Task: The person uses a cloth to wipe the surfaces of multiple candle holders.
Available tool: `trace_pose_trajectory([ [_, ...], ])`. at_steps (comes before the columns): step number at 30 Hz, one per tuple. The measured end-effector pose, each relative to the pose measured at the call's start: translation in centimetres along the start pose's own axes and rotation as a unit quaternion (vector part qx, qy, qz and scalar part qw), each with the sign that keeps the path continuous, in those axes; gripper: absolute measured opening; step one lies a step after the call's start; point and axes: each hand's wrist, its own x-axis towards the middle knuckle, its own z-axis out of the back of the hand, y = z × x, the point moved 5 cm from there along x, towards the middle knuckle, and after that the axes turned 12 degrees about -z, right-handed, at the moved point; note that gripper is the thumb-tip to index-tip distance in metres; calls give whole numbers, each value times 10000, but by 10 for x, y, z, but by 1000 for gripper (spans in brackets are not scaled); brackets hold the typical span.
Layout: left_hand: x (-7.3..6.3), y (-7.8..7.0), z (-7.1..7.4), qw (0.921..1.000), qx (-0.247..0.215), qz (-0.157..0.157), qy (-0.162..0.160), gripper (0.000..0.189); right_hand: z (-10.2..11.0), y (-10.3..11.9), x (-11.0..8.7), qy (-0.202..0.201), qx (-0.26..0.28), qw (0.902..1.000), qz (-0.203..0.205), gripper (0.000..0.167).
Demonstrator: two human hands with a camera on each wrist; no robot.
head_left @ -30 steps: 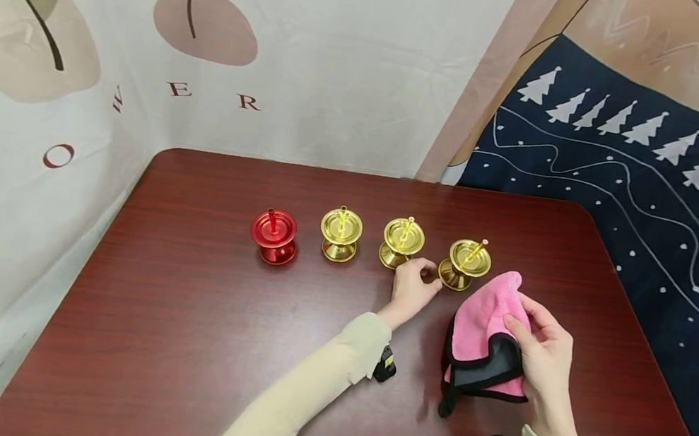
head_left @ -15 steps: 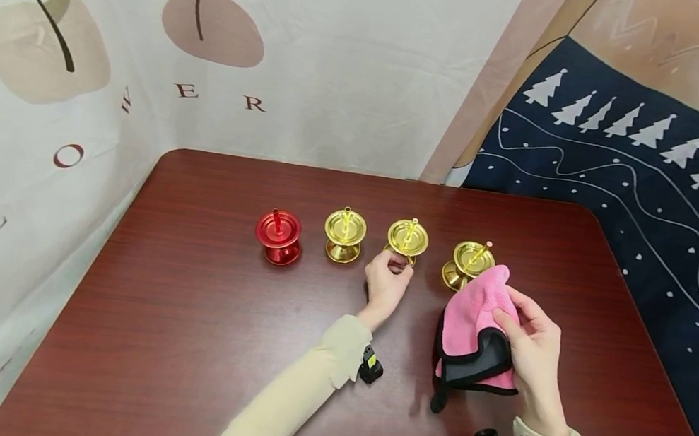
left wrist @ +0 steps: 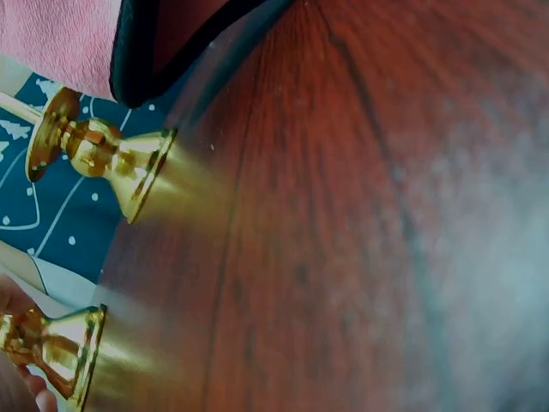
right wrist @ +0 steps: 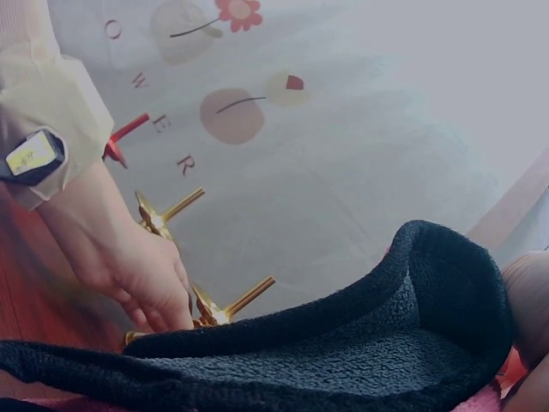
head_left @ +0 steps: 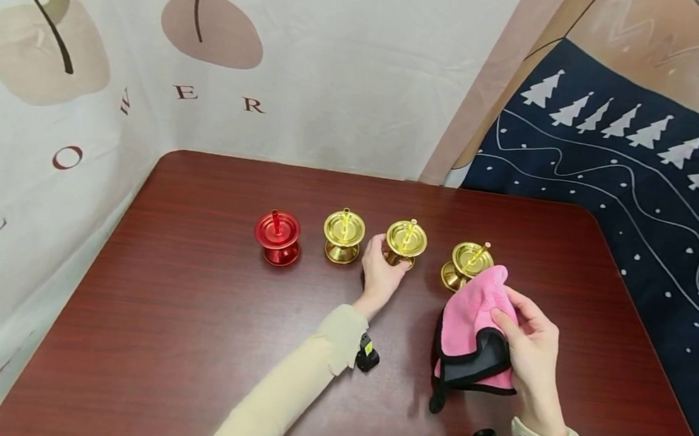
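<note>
In the head view, my left hand is at the third gold candle holder from the side, thumb and fingers around its stem. The left wrist view shows fingers around that stem, with the base on the tabletop. My right hand pinches a pink cloth with black trim, held up over the table. Just behind the cloth stands another gold candle holder, its base partly hidden. To the left of my left hand are a gold candle holder and a red one, both upright.
The candle holders form a loose row toward the back of the dark red-brown table. A pale printed curtain hangs behind and left. Navy fabric with white trees hangs at the right.
My left hand has moved left from beside the rightmost candle holder to the one before it, and its fingers now grip the stem. The cloth shifted slightly left with my right hand, then stayed still.
</note>
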Motion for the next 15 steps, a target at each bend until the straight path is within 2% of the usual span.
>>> trace_pose_trajectory([
  [5, 3, 4, -3, 9998, 19, -180, -1, 51, 0, -1, 0, 15, -9, 10000, -6, 36],
  [15, 6, 10, -5, 9986, 439, 126, 284, 46, -1, -1, 1, 53, -27, 10000, -23, 36],
])
